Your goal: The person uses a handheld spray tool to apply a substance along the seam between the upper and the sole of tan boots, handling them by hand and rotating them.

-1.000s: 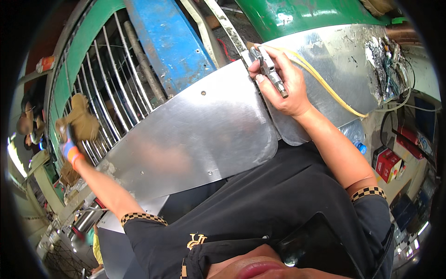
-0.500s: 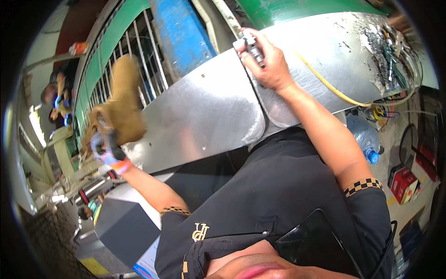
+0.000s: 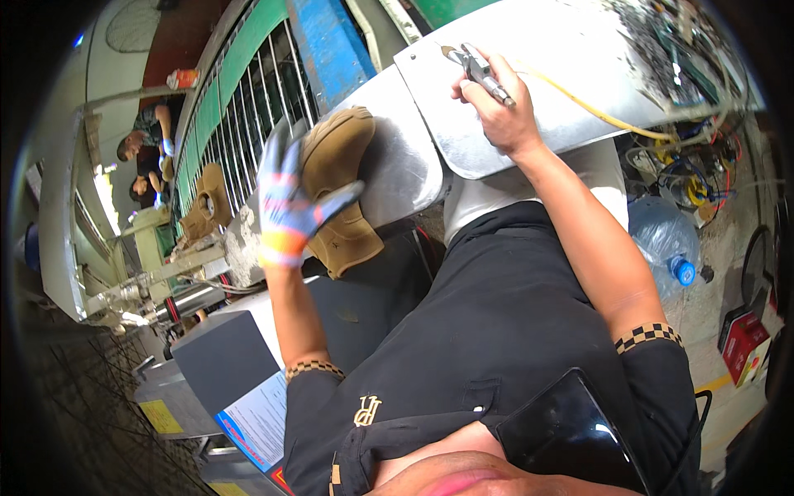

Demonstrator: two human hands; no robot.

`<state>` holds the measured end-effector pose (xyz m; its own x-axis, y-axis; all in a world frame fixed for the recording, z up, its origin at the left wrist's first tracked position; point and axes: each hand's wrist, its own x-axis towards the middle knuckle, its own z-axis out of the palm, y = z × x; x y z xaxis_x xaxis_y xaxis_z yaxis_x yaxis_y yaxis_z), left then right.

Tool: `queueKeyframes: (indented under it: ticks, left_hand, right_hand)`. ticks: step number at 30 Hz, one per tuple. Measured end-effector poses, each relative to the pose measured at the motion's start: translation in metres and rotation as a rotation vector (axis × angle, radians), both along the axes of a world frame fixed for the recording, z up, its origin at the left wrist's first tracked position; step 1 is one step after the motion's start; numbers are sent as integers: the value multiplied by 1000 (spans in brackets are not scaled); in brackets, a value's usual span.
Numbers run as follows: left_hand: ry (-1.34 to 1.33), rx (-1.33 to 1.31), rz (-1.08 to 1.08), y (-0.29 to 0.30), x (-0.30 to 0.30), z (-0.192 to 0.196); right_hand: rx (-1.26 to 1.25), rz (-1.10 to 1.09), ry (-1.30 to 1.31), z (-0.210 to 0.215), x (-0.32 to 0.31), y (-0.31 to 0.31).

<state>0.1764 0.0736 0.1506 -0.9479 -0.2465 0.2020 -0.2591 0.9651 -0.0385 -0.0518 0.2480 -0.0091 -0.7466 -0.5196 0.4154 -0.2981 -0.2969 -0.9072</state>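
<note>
Tan boot carried nearer, suede, gloved left hand gripping

A curved sheet-metal workbench is running across the top of the view, with a tangle of cables lying at its right end. Behind it, a green-framed rack with metal bars and a blue panel are standing. A clear water bottle with a blue cap and a red box are sitting on the concrete floor at the right. Daylight is glaring in at the far left, where two other people are bending over a bench.
</note>
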Motion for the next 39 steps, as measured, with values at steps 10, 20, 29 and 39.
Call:
queueKeyframes:
  ticks: [10,20,29,39]
  left_hand:
    - [299,-31,65,8,-15,35]
    - [854,610,-330,-5,-83,22]
    - [750,956,-464,-23,-148,43]
    - [635,1045,-453,-60,-166,34]
  right_hand:
    - [183,-373,145,-3,-62,118]
    - [367,-429,53,30,-71,147]
    - [-111,249,-65,144,-12,78]
    - [-332,402,219,172,-43,6]
